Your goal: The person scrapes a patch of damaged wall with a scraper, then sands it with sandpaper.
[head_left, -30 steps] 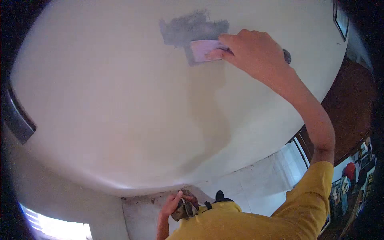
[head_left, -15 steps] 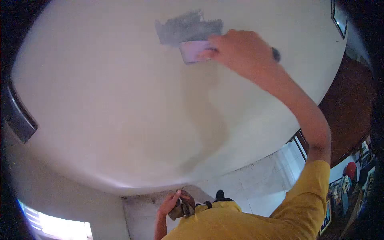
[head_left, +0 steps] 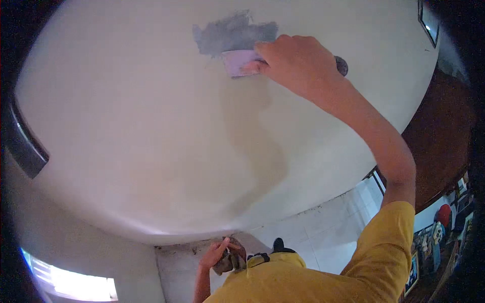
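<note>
High on the pale wall (head_left: 151, 116), my right hand (head_left: 298, 63) is closed around a putty knife (head_left: 234, 64). Its broad, pinkish-looking blade lies against the wall along the lower edge of a grey patch (head_left: 230, 34). The dark end of the handle pokes out behind my wrist, and my fingers hide the rest. Low down by my waist, my left hand (head_left: 216, 254) grips a crumpled grey-brown thing (head_left: 230, 262), whose kind I cannot tell.
A dark, thick-edged fixture (head_left: 28, 151) juts out at the left. Lower left is a bright window (head_left: 76, 285). Pale floor tiles (head_left: 323, 232) run along the wall's foot. Assorted items, among them a red round object (head_left: 444, 214), crowd the lower right. A framed item (head_left: 428, 25) hangs upper right.
My right hand and the putty knife have shifted slightly left along the grey patch's lower edge. The whole view has moved a little. My left hand keeps its hold.
</note>
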`<state>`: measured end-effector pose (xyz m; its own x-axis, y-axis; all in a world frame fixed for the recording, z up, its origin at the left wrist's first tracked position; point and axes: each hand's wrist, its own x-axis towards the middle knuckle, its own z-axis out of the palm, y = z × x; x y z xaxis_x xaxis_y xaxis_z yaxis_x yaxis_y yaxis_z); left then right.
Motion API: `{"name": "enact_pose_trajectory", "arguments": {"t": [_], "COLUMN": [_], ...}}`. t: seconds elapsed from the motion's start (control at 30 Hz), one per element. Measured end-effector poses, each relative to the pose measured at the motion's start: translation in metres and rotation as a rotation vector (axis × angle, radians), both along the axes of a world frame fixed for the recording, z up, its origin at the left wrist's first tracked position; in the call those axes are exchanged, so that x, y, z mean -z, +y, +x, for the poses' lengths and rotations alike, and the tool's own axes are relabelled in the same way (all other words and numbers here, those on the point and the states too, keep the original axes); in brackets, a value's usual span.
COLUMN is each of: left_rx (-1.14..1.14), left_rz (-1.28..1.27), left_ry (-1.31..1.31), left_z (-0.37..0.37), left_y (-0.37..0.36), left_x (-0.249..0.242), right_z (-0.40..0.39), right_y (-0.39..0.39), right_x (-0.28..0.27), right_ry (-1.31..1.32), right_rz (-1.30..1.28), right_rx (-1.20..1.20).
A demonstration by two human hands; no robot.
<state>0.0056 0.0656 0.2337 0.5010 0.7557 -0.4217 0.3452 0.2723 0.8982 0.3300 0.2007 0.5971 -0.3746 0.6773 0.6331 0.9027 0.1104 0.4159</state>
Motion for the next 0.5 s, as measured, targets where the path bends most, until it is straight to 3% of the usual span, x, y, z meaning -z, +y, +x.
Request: {"name": "enact_pose_trajectory", "arguments": {"t": [0.13, 0.23, 0.33, 0.4, 0.5], "left_rx": [0.053, 0.044, 0.049, -0.081, -0.113], "left_rz": [0.145, -0.002, 0.042, 0.019, -0.051], "left_ry": [0.045, -0.012, 0.028, 0.131, 0.154], "left_z": [-0.009, -0.004, -0.01, 0.007, 0.006], "left_y": [0.004, 0.001, -0.002, -0.007, -0.012], "left_x": [0.017, 0.016, 0.022, -0.038, -0.04], "right_z": [0.002, -0.005, -0.002, -0.003, -0.008], "right_y": [0.001, 0.006, 0.001, -0.001, -0.002], "right_x": [-0.013, -0.003, -0.01, -0.017, -0.012], "right_ry": [0.005, -0.044, -0.06, -0.059, -0.04], "right_rz": [-0.046, -0.046, -0.001, 0.008, -0.014], "right_rx": [0.004, -0.032, -0.028, 0.003, 0.022]}}
